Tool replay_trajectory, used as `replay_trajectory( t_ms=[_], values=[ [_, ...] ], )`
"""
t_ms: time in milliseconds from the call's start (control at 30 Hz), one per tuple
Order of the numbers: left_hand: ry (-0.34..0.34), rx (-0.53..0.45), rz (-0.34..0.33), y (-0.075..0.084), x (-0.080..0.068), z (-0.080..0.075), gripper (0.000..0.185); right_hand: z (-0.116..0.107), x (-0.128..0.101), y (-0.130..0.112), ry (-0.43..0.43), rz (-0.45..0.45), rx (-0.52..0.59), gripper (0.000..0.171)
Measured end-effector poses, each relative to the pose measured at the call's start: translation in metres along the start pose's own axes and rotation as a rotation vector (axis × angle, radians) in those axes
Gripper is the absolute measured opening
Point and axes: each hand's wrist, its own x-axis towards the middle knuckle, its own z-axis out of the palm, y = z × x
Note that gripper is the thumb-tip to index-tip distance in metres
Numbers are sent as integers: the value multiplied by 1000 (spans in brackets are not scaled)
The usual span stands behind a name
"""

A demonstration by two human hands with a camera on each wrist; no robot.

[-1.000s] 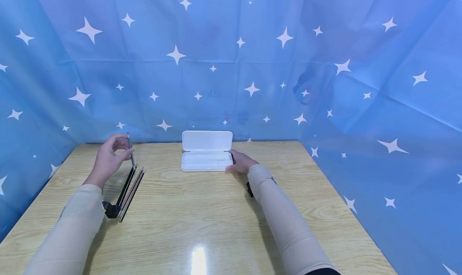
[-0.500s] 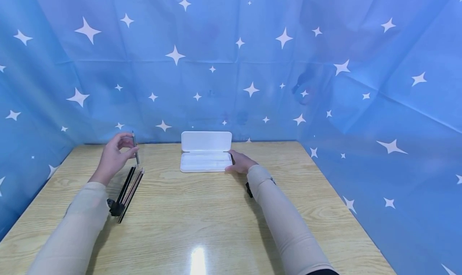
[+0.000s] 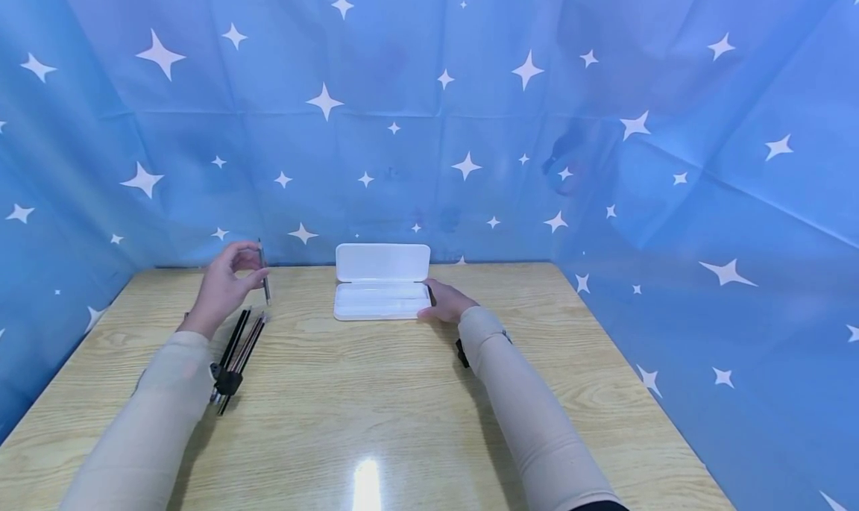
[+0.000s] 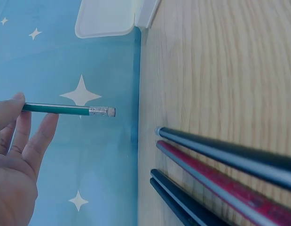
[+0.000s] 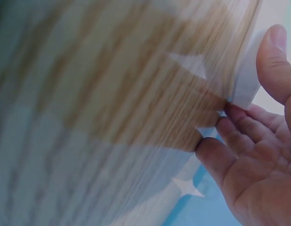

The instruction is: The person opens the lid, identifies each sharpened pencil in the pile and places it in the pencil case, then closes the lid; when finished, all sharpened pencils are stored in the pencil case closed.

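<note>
In the head view my left hand [image 3: 224, 286] pinches a green pencil [image 4: 65, 109] above the table's far left part. The pencil stands nearly upright there, its eraser end pointing down. Below that hand lie several pencils [image 3: 250, 345] side by side; the left wrist view shows dark ones and a red pencil [image 4: 201, 175]. A white pencil case [image 3: 379, 315] lies at the back middle with its lid [image 3: 382, 262] raised. My right hand [image 3: 451, 302] holds the case's right end, thumb at the front corner and fingers along the side, touching the tabletop.
The wooden table [image 3: 349, 406] reaches back to a blue curtain [image 3: 403, 145] with white stars, which also hangs along both sides. A black wrist camera [image 3: 228, 380] under the left sleeve overlaps the lower ends of the lying pencils in the head view.
My left hand has moved to the right with the green pencil, away from the lying pencils' upper ends. My right hand has stayed at the pencil case.
</note>
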Motion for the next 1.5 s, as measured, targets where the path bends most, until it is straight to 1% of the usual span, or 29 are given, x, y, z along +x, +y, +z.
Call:
replay_trajectory(
  t_ms=[200, 333, 433, 633, 867, 1100, 1200, 1367, 1500],
  values=[
    [-28, -17, 7, 7, 3, 5, 48, 0, 3, 1, 1, 6, -8, 81],
    [-28, -14, -2, 9, 5, 11, 47, -1, 4, 1, 7, 10, 7, 81],
    [-31, -11, -2, 8, 8, 16, 46, -1, 5, 1, 8, 17, 13, 80],
    [-44, -2, 37, 6, 13, 26, 46, -1, 8, 3, 12, 31, 5, 77],
    [-47, -13, 25, 10, 17, 36, 44, -1, 9, 4, 11, 33, 11, 79],
    [-59, -43, 48, 9, 18, 43, 43, 3, 9, 5, -13, 30, 28, 81],
    [-59, -35, 57, 9, 19, 46, 43, 3, 9, 5, -5, 24, 39, 77],
    [-48, -5, 92, 10, 23, 52, 42, 3, 9, 4, 8, 27, 41, 75],
    [-49, -43, 86, 10, 26, 58, 42, 4, 8, 5, -2, 20, 37, 75]
  ],
)
